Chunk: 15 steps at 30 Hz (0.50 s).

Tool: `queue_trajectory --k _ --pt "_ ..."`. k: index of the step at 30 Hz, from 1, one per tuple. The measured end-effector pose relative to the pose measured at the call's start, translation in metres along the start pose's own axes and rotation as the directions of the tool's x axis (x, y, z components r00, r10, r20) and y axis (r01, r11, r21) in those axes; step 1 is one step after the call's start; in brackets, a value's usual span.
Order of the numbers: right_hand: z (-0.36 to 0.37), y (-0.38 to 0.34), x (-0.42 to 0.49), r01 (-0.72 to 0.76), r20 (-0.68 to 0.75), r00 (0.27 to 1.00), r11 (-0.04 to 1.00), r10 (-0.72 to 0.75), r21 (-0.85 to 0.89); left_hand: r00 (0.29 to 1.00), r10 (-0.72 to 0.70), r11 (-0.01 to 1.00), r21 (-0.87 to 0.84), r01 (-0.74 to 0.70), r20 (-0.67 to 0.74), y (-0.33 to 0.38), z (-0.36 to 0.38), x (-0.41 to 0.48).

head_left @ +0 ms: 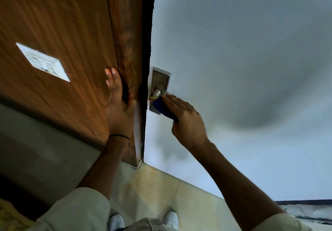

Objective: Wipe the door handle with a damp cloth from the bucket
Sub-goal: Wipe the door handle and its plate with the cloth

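A metal door handle (pixel 156 93) on a steel backplate (pixel 160 81) sits on the white door (pixel 233 69), close to its edge. My right hand (pixel 186 121) is shut on a dark blue cloth (pixel 162 107) and presses it against the lower part of the handle and plate. The cloth covers most of the lever, so only the handle's neck shows. My left hand (pixel 118 108) lies flat on the brown wooden frame (pixel 125 42) beside the door's edge, fingers spread and holding nothing. No bucket is in view.
A white switch plate (pixel 43 61) is set in the wooden panel (pixel 53 24) on the left. Below are a pale tiled floor (pixel 161 191) and my white shoes (pixel 171 219). A dark strip runs along the floor at the lower right.
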State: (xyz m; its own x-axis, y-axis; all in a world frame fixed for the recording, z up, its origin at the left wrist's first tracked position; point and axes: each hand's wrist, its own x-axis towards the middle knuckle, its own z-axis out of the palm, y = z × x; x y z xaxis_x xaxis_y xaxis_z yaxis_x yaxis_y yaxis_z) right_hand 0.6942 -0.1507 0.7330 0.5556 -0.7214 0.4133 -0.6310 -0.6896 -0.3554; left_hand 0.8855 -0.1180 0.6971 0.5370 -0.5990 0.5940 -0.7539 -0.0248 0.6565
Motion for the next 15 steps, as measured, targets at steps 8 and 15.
queue_trajectory --k 8,15 --pt "-0.014 -0.001 -0.008 -0.126 -0.038 0.991 0.989 0.130 0.079 1.000 -0.008 1.000 -0.028 0.008 -0.011 0.001 -0.001 -0.002" --pt "-0.018 -0.005 0.008 -0.086 0.077 0.994 0.991 0.078 0.105 0.999 0.014 0.998 0.064 -0.015 0.031 -0.004 -0.008 -0.001"
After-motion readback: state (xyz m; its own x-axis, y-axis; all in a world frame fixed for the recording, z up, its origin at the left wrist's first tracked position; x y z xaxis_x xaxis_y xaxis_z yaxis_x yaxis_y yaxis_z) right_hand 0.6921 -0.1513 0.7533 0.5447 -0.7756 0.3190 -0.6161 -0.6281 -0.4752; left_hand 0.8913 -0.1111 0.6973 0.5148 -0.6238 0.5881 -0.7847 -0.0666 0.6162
